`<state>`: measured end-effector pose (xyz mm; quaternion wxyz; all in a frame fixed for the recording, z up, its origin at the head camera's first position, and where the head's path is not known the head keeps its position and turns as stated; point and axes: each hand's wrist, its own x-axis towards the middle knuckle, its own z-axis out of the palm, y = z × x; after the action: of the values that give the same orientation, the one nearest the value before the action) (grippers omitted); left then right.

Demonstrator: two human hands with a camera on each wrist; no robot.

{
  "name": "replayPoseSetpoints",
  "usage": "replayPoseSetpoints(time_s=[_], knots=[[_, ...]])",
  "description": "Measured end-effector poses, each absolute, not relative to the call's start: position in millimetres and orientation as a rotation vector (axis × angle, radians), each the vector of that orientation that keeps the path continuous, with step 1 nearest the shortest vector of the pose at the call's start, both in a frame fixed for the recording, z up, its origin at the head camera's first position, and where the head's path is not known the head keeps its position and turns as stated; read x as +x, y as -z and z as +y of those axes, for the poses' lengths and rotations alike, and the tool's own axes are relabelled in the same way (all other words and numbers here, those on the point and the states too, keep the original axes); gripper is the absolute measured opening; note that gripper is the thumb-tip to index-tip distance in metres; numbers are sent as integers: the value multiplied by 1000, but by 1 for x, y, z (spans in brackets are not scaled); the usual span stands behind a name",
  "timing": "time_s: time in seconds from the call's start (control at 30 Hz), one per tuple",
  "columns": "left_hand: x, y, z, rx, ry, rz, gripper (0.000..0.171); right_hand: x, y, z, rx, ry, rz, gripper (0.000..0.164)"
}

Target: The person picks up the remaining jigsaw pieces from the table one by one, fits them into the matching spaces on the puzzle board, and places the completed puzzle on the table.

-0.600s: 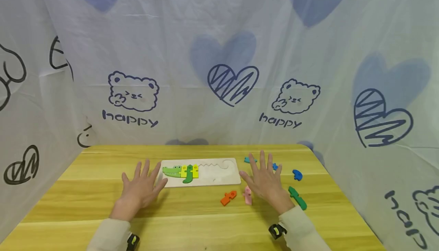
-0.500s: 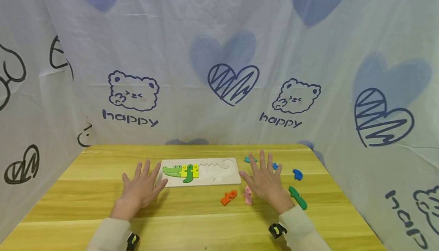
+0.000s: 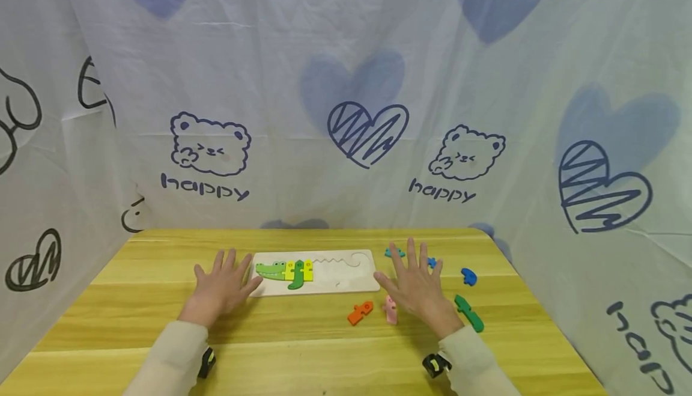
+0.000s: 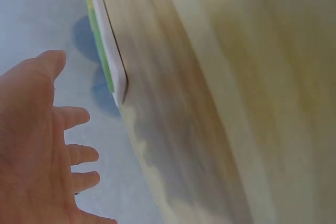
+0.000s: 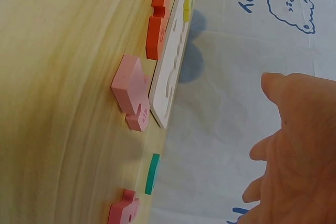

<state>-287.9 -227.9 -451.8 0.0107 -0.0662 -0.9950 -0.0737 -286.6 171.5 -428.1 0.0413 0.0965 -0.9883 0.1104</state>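
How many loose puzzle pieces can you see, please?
7: orange one, pale pink one near the right thumb; teal one, blue one by the fingers; second blue one, green one farther right; deeper pink one in the right wrist view. More may hide under that hand.

Soft light; blurry shadow [image 4: 176, 158] on the table [image 4: 262, 103]

pale heart-printed curtain [image 3: 286, 143] behind a wooden table [image 3: 319, 354]

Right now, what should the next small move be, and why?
Perhaps lower the right grip to the pink piece beside the orange piece: the grip is empty, that piece lies loose nearby, and the board is unfilled on its right.
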Motion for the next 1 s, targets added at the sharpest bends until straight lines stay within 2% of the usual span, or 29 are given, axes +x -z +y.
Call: replayPoseSetpoints(time_s=[0.5, 1.0], knots=[[-306, 458, -234, -290, 6, -3054, 70, -288, 430, 172, 308, -343, -3042, 84], [-308, 461, -232, -274, -25, -3074, 72, -286, 428, 170, 316, -346, -3057, 84]])
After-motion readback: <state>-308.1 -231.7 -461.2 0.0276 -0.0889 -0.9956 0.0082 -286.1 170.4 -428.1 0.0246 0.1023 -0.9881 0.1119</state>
